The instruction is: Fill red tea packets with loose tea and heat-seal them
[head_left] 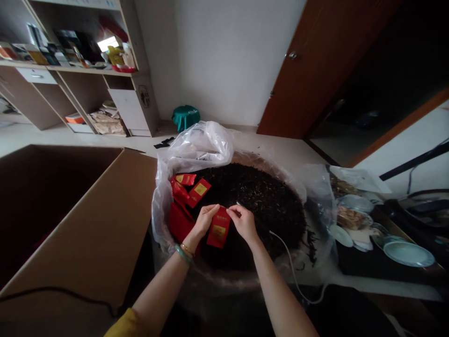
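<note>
A red packet [219, 228] with a gold panel hangs between my hands over a heap of dark, dry leaves [266, 196] that look like tea. My left hand [204, 221] is closed on its upper left edge, thumb on top. With thumb and fingers, my right hand [243, 223] pinches the upper right corner. Several more packets, one of them a red packet with a gold label [199, 192], lie on the left of the heap. The leaves sit in a wide round container lined with a clear plastic bag [206, 140].
An open cardboard box [115, 220] stands close on the left. To the right are a plastic tub [354, 220] and a pale round dish [409, 252]. A white cable [289, 262] runs beside my right arm. A green-covered bin [185, 118] stands by the wall.
</note>
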Available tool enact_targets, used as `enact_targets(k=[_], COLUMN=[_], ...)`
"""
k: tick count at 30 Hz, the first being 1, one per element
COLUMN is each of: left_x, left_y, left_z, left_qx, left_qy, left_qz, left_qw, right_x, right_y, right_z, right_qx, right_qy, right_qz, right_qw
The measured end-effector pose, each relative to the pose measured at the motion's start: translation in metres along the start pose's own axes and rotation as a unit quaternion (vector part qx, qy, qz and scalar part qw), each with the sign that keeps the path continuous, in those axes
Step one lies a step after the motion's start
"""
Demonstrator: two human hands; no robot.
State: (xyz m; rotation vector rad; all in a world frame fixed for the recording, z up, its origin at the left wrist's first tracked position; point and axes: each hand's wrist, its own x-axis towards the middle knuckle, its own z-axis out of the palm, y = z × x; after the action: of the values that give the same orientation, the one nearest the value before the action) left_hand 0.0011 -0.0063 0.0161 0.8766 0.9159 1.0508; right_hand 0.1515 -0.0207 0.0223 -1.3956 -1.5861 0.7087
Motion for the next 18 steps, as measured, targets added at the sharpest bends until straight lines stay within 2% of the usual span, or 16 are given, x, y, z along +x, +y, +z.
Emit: enact_targets(k=[4,7,10,12,15,18], left_x=[0.001,0.001,0.001,0.003,0.008,0.013], left_y=[0.001,0.000,-0.004,-0.006,-0.008,-0.007], left_z=[-0.001,0.000,0.001,0.001,-0.002,-0.008], left_qx=[0.024,0.073,0.115,0.137,0.130,0.091], left_qy=[-0.027,-0.030,-0.025,-0.015,0.060,0.213], left_qz=[0.011,0.031,0.045,0.052,0.098,0.171], left_qw=[0.999,0.996,0.992,0.989,0.985,0.958], right_x=[-0.002,-0.004,-0.003,-0.002,0.000,0.002], right_y=[0.008,0.012,0.017,0.019,0.022,0.023], right_z=[0.005,0.007,0.007,0.006,0.005,0.005], right_qx=[0.064,0.077,0.105,0.163,0.278,0.352], right_qy=[-0.033,-0.035,0.002,0.044,0.081,0.081], right_qz=[0.039,0.046,0.083,0.118,0.148,0.179], right_qw=[0.997,0.995,0.991,0.979,0.946,0.915])
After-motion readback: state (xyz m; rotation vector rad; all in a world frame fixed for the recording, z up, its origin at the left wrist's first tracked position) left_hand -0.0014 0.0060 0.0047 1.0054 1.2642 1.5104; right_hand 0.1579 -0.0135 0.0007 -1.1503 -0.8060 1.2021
